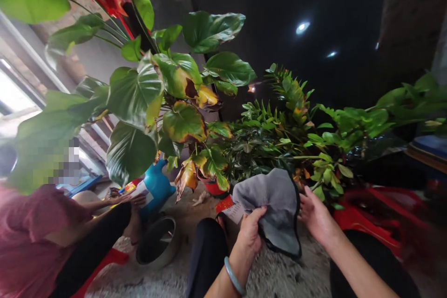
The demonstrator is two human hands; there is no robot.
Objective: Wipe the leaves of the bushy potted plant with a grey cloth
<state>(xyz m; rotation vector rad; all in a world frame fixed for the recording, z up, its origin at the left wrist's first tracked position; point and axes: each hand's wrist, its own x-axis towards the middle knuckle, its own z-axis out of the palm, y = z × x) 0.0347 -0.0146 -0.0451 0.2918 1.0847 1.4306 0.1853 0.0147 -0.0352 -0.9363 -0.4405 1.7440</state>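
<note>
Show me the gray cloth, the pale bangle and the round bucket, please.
Gray cloth (pixel 278 207): head view, the middle of its fabric.
Pale bangle (pixel 232 276): head view, the outer side of its band.
Round bucket (pixel 169 254): head view, its outer wall, below the rim.

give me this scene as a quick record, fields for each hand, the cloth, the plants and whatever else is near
left hand: grips the cloth, bracelet on wrist
right hand: open, by the cloth's right edge; contact unclear
cloth: grey, dark-edged, held up off the floor
big plant: broad green leaves, some yellow and brown at the edges
other plants: smaller-leaved, behind the cloth and to its right
bucket: on the floor, left of the cloth
other person: far left, reddish top
</note>
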